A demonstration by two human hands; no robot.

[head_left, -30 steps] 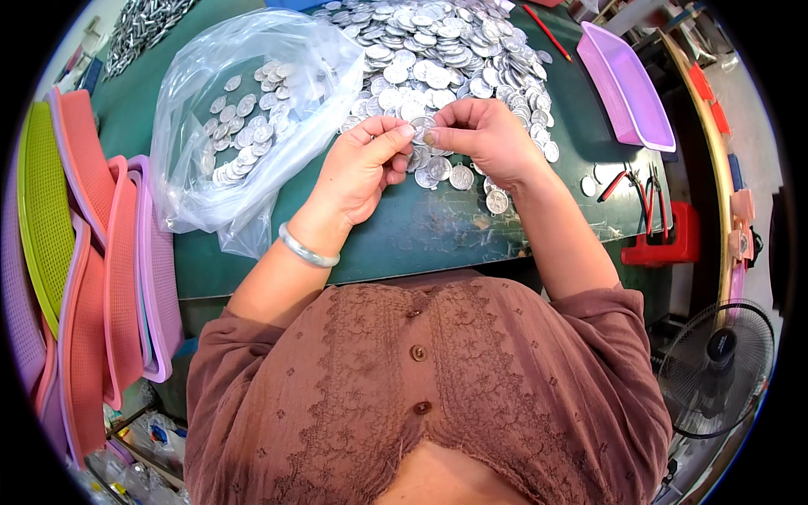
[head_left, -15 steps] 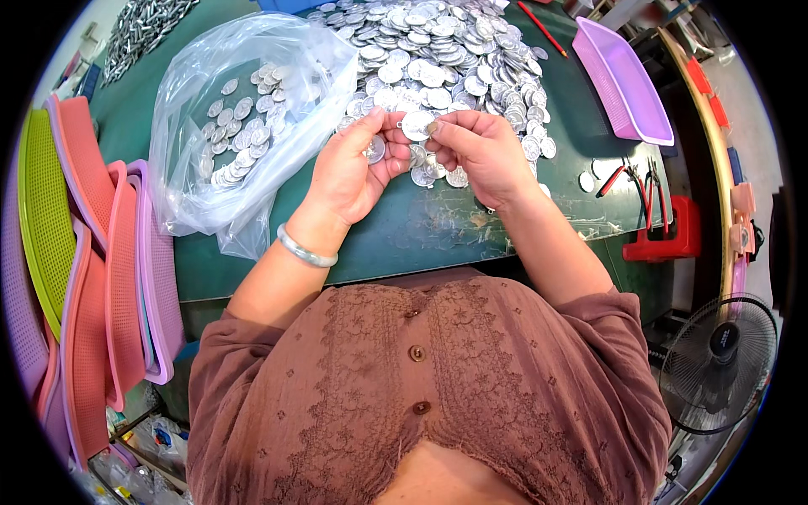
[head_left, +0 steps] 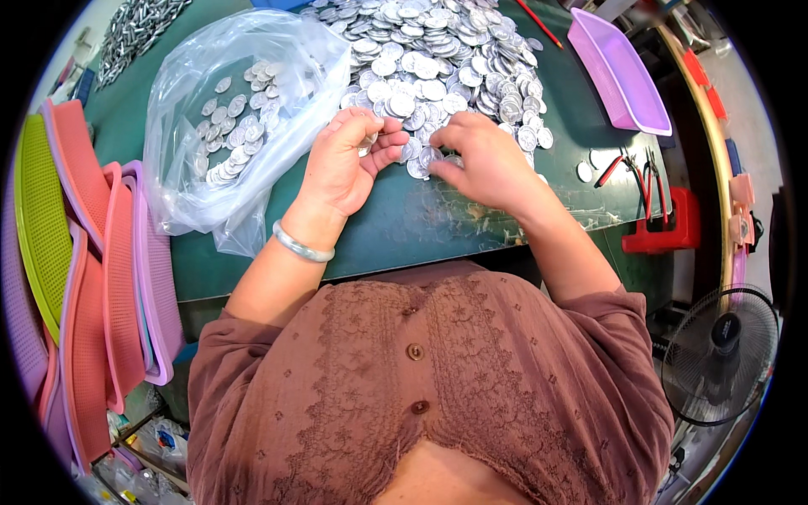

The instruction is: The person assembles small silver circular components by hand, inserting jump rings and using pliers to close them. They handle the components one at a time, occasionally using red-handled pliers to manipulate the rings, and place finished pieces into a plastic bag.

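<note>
A heap of round silver medallions covers the far middle of the green table. My left hand is curled at the heap's near left edge. The rim of a silver medallion shows between its thumb and fingers; how many it holds I cannot tell. My right hand is palm down at the heap's near edge, thumb and fingers apart around a few loose medallions. No medallion shows in its grasp, and its fingertips are partly hidden. Left of my left hand lies a clear plastic bag with several medallions inside.
Pliers with red handles and a purple basket lie on the table's right. A red pencil is at the back, small metal parts at the far left. Stacked plastic baskets stand left, a fan at lower right.
The medallion that was held up between both hands is no longer there. My right hand has parted from the left, turned palm down and lowered towards the loose medallions.
</note>
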